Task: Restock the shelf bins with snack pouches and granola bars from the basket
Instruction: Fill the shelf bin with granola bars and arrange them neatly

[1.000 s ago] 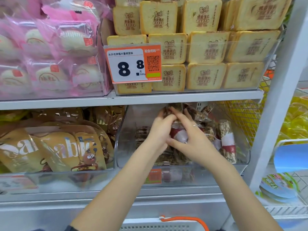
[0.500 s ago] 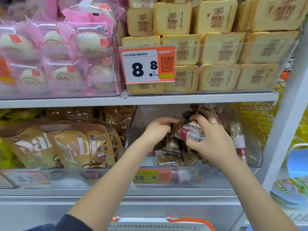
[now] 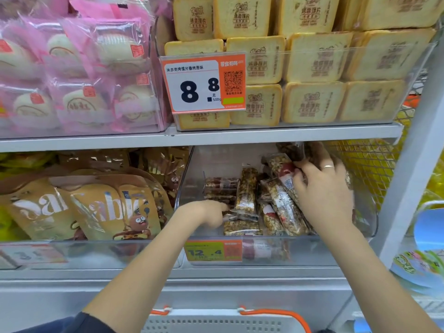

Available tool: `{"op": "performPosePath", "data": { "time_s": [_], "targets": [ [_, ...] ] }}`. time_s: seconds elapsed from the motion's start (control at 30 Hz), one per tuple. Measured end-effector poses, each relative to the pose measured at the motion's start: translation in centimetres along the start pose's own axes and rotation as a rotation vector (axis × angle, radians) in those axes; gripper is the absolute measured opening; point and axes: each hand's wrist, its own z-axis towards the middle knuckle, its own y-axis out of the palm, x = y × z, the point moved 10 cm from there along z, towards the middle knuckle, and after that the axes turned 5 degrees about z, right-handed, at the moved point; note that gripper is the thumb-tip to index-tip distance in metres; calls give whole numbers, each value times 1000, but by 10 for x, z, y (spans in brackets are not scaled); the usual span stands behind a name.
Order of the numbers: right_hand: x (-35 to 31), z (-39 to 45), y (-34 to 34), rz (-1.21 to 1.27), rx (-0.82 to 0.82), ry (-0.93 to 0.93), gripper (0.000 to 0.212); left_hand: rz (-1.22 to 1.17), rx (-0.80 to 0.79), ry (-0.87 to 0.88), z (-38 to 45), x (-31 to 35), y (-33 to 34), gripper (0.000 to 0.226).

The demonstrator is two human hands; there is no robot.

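1. Looking from the head view, the granola bars (image 3: 276, 203) lie heaped in the clear bin (image 3: 310, 251) on the lower shelf, right of the pouch bin.
2. They seem light, crinkly and slippery in film; pinch each across its middle, gently, as the contents may crumble.
3. The right hand (image 3: 324, 188) curls over the upright bars at the bin's far right, gripping them.
4. The left hand (image 3: 206, 212), fingers curled, touches low bars at the near left; whether it grips any, I cannot tell.
5. A basket (image 3: 216, 320) rim shows below.
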Motion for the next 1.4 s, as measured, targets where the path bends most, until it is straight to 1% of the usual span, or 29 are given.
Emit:
{"op": "performPosePath", "data": {
  "time_s": [0.03,0.07,0.13,0.17,0.2,0.33,0.4,0.5,0.53,0.63,0.77,0.87,0.93,1.03,1.07,1.17,1.27,1.33,1.4],
  "targets": [
    [-4,-3,2,-23,0,-43,27,-6,76,-6,2,-1,-11,56],
    [-10,-6,7,-58,-15,-104,36,-20,159,-36,4,-2,-23,57],
    [-22,-15,20,-126,-56,-234,63,-65,289,-112,7,-5,-43,62],
    [-24,-17,22,-144,-57,-271,71,-80,319,-129,11,-6,-47,65],
    [-24,-18,22,-147,-50,-282,74,-84,326,-135,16,-7,-48,66],
    [-17,-13,20,-121,-52,-267,67,-64,338,-156,30,-17,-44,55],
    [-16,-12,22,-113,-70,-263,64,-10,337,-188,30,-20,-43,47],
    [-15,-11,22,-85,-88,-250,62,56,338,-227,28,-21,-44,49],
    [-14,-10,22,-78,-90,-246,61,64,379,-228,25,-20,-49,53],
    [-11,-10,22,-54,-113,-241,59,60,568,-225,11,-19,-72,67],
    [-7,-11,21,-28,-140,-248,55,-8,592,-207,3,-16,-73,63],
    [-3,-11,19,15,-145,-261,53,-92,719,-201,-8,-20,-85,74],
    [-2,-12,18,24,-138,-270,52,-55,773,-178,-14,-16,-94,68],
    [-3,-14,18,26,-128,-275,51,-43,754,-135,-12,-13,-91,38],
    [-4,-15,18,27,-125,-270,50,-86,716,-126,-10,-13,-85,34],
    [-4,-15,17,42,-119,-256,51,-162,556,-130,-8,-15,-64,46],
    [-5,-15,16,61,-122,-260,48,-190,442,-53,-5,-12,-47,46],
    [-4,-16,16,67,-131,-265,47,-197,411,-40,-7,-11,-43,53],
    [-3,-18,15,67,-143,-276,47,-244,464,-80,-8,-16,-49,60]
  ]
}}
